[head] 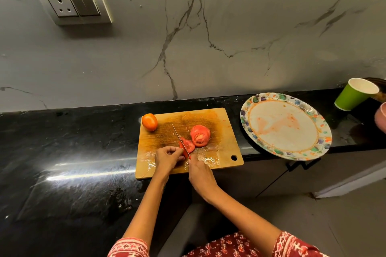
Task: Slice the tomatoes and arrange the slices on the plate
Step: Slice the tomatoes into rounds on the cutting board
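Observation:
A wet wooden cutting board [221, 148] lies on the black counter. A whole orange-red tomato [149, 122] sits at its far left corner. Several cut tomato slices [200, 135] lie in a pile near the board's middle. My left hand [168, 157] pinches a small red tomato piece [183, 150] against the board, with one more slice [189, 145] beside the blade. My right hand [199, 173] grips the handle of a thin knife [176, 133], whose blade points away from me and rests against that piece. A round plate [286, 126] with a flowered rim lies to the right, holding only juice stains.
A green paper cup [353, 95] stands at the back right by a dark object, and a pink rim [381, 117] shows at the right edge. The plate overhangs the counter's front edge above a cabinet handle [302, 165]. A wall socket [72, 4] sits up left.

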### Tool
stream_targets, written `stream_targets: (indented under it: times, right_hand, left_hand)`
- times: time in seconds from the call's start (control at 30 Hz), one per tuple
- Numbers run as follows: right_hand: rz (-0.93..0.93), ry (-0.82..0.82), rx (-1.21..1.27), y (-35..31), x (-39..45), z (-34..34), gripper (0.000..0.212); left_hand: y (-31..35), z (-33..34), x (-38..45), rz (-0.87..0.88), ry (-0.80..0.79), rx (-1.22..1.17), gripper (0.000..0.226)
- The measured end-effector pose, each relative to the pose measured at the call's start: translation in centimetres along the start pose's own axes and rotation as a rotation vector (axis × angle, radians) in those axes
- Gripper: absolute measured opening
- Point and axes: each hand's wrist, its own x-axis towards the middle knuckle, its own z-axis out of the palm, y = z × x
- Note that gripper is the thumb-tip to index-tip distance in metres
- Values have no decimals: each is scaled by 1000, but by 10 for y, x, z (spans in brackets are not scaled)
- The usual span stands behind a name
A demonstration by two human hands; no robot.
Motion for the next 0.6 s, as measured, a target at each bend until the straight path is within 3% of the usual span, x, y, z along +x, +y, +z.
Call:
stream_targets:
  times: [0.13, 0.27, 0.37, 0.6]
  right_hand:
    - [5, -15, -59, -6, -5, 0, 29]
    - [-14, 108, -158, -4, -8, -1, 35]
    - [-10, 21, -139, 0, -21, 2, 24]
    - [-21, -1, -106, 0, -15, 1, 22]
  left_hand:
    - [0, 5, -5, 41, 81, 36, 13]
    - [2, 11, -8, 62, 133, 52, 17]
    - [4, 10, -9, 59, 150, 34, 17]
    - [7, 5, -8, 76, 123, 65, 17]
